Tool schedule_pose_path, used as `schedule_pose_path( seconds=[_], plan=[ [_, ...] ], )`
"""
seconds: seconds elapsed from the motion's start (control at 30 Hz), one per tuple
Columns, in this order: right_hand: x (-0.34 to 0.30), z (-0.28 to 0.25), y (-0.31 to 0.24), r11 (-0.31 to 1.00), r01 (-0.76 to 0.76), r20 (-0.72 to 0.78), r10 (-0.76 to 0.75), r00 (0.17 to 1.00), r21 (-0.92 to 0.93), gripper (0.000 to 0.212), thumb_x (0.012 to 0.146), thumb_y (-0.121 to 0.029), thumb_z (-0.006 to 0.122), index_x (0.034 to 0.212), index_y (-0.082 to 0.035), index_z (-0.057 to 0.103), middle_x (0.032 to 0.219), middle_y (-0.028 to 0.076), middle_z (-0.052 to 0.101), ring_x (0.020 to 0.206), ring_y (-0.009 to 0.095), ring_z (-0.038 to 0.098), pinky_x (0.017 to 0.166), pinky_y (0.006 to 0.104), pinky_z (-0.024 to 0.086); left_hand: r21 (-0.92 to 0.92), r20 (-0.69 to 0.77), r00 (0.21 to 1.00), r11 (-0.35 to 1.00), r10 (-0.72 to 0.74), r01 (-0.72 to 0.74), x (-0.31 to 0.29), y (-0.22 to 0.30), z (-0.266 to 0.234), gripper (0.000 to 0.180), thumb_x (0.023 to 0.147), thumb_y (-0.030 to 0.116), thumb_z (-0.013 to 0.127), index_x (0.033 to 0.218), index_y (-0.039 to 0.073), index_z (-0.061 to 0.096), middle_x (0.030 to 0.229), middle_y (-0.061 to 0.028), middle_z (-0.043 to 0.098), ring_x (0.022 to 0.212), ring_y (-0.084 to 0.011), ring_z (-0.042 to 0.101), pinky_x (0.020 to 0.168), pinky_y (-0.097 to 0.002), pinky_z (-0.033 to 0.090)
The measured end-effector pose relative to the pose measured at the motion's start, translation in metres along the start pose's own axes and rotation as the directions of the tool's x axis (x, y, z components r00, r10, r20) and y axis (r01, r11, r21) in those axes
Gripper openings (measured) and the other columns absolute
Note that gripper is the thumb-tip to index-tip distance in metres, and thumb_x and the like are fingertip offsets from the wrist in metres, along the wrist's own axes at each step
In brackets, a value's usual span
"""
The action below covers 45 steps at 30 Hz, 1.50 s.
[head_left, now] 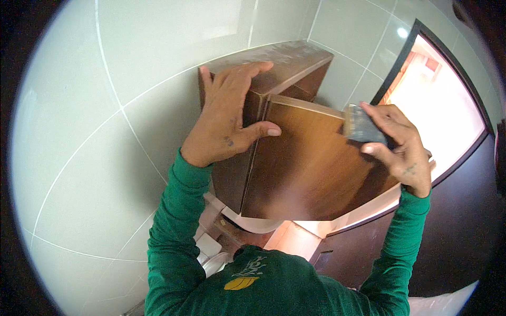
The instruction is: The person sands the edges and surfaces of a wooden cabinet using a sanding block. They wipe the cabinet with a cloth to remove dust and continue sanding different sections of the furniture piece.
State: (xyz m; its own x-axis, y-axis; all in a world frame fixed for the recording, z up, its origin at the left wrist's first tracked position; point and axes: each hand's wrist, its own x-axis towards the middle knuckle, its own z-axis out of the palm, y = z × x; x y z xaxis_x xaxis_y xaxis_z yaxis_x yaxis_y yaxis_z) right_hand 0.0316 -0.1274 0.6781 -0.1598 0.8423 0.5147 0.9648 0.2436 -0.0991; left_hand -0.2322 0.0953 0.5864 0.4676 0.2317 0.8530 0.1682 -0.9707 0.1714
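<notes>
A brown wooden wall cabinet [290,66] hangs in a tiled corner, its top streaked with pale dust. Its door [303,163] stands ajar, swung out to the right. My left hand [226,113] rests at the cabinet's front left corner, fingers spread over the top and thumb reaching toward the door's hinge edge. In my right hand [403,139] is a grey block with a yellowish edge that looks like a sanding block [363,125]. The block sits against the door's upper edge near its outer end, gripped between thumb and fingers.
Pale tiled wall [79,105] runs along the left and back. A dark-framed opening [445,89] to a bright room is on the right, with a dark panel [448,226] below it. Under the cabinet are a white basin [253,225] and a white toilet [211,255].
</notes>
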Motion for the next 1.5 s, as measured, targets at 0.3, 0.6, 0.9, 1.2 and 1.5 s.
schedule_pose_path(
  seconds=[0.3, 0.6, 0.9, 1.2, 1.5],
  plan=[
    [0.076, 0.046, -0.057, 0.964, 0.267, 0.039, -0.267, 0.963, 0.004, 0.059, 0.077, -0.025, 0.085, 0.131, -0.007, 0.068, 0.109, 0.02, 0.065, 0.103, 0.04, 0.065, 0.089, 0.0452, 0.053, -0.081, -0.038, 0.999, 0.996, 0.026, -0.029, 0.004, 0.0, 0.014, 0.132, 0.065, 0.05, 0.09, 0.166, 0.01, 0.017, 0.143, -0.0079, 0.058, 0.134, -0.0346, 0.049, 0.12, -0.0693, 0.002],
    [0.023, 0.005, 0.017, 0.987, 0.155, 0.005, -0.155, 0.988, 0.051, 0.063, 0.077, -0.036, 0.087, 0.132, -0.01, 0.069, 0.097, 0.018, 0.066, 0.087, 0.036, 0.064, 0.076, 0.0441, 0.052, -0.058, 0.07, 0.997, 0.997, -0.04, 0.044, 0.009, 0.003, -0.001, 0.115, 0.067, 0.057, 0.087, 0.159, 0.009, 0.038, 0.143, -0.0104, 0.059, 0.14, -0.0321, 0.05, 0.124, -0.0604, -0.001],
    [-0.105, -0.09, 0.1, 0.892, -0.422, 0.053, 0.419, 0.906, 0.16, 0.069, 0.074, -0.013, 0.088, 0.14, -0.007, 0.066, 0.113, 0.008, 0.07, 0.108, 0.022, 0.064, 0.102, 0.0353, 0.047, -0.033, 0.083, 0.995, 0.998, -0.051, 0.053, 0.021, 0.022, 0.0, 0.055, 0.073, 0.039, 0.088, 0.12, 0.015, 0.073, 0.144, -0.0091, 0.058, 0.145, -0.0388, 0.041, 0.123, -0.0635, 0.0],
    [-0.056, -0.113, 0.075, 0.844, -0.477, 0.304, 0.4, 0.865, 0.246, 0.054, 0.097, -0.025, 0.068, 0.143, 0.002, 0.059, 0.103, 0.007, 0.072, 0.089, 0.016, 0.062, 0.089, 0.0318, 0.05, -0.021, 0.001, 0.999, 0.999, -0.04, 0.04, 0.013, 0.016, 0.009, 0.046, 0.077, 0.041, 0.086, 0.118, 0.022, 0.076, 0.147, -0.0084, 0.055, 0.148, -0.0385, 0.037, 0.121, -0.0672, -0.004],
    [0.032, -0.057, 0.023, 0.917, -0.373, 0.584, 0.226, 0.779, 0.144, 0.049, 0.108, -0.036, 0.054, 0.144, -0.004, 0.059, 0.123, 0.014, 0.074, 0.11, 0.02, 0.065, 0.099, 0.0344, 0.05, -0.148, -0.16, 0.986, 0.989, -0.037, 0.014, 0.002, -0.007, 0.02, 0.107, 0.067, 0.055, 0.091, 0.153, 0.013, 0.044, 0.157, -0.0142, 0.044, 0.15, -0.0367, 0.035, 0.12, -0.0678, -0.008]
  ],
)
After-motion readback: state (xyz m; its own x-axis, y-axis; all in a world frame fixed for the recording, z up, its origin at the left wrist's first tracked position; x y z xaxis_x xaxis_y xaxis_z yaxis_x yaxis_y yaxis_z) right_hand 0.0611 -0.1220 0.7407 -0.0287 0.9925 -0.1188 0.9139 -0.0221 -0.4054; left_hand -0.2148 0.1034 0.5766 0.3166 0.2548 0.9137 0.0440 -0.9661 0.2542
